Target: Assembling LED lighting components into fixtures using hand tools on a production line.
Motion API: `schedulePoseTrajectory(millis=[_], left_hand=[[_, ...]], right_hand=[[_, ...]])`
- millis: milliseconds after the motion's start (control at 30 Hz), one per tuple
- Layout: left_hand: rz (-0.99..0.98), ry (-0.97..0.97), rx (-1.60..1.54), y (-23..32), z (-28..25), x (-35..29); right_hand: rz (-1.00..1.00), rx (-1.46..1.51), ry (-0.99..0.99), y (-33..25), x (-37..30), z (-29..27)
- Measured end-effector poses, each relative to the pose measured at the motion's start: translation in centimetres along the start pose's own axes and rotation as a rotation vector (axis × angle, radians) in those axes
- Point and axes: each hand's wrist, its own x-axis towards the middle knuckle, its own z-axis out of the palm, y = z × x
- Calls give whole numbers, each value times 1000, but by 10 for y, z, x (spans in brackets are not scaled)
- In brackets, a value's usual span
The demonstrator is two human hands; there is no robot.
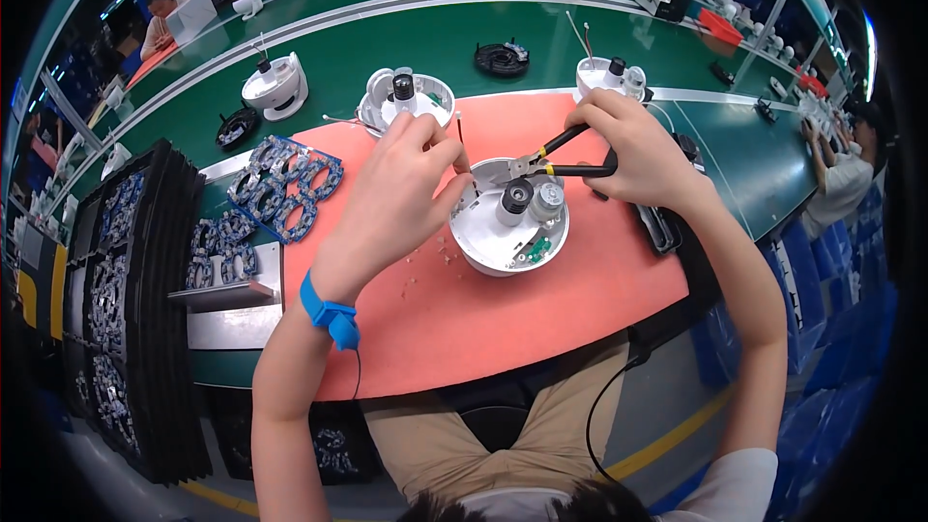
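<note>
A round white camera housing (483, 242) with a black lens barrel (517, 195) and a clear-domed part (549, 201) sits on the orange mat before me. My right hand (633, 150) is closed around the handles of cutting pliers (570, 157), black with yellow trim. Their metal jaws reach over the housing's far rim. At the rim's left side, my left hand (406, 193) pinches a thin wire (460, 126) whose end sticks up past the fingers; the pinch point is partly hidden. A blue wrist strap (329, 313) circles my left wrist.
Blue circuit boards (290, 184) lie on the orange mat (425, 348) and a metal stand at left, beside stacked black trays (145, 329). More white housings (406, 101) and a black ring (502, 58) stand on the green bench beyond. Co-workers sit farther off.
</note>
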Motion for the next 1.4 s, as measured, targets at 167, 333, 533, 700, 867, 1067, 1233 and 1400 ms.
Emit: schedulePoseTrajectory(millis=[167, 333, 533, 700, 867, 1067, 1233, 1400], left_hand=[[2, 16, -31, -2, 4, -1], [-6, 12, -39, -2, 6, -2], [-33, 141, -148, -10, 5, -10], [-146, 98, -181, -18, -9, -33], [-199, -79, -23, -41, 5, -63], [-223, 75, -87, -51, 15, -60], [-302, 403, -64, -50, -2, -41], [-71, 330, 175, -51, -10, -15]], right_hand=[[-37, -18, -21, -5, 6, -1], [-59, -19, -6, -6, 12, 6], [55, -22, 7, -5, 0, 17], [53, 309, 165, -4, -23, 17], [-258, 324, 128, -48, -47, 38], [-341, 72, 111, -44, -41, 55], [-210, 43, 330, 18, 15, 61], [18, -3, 446, 87, 104, 103]])
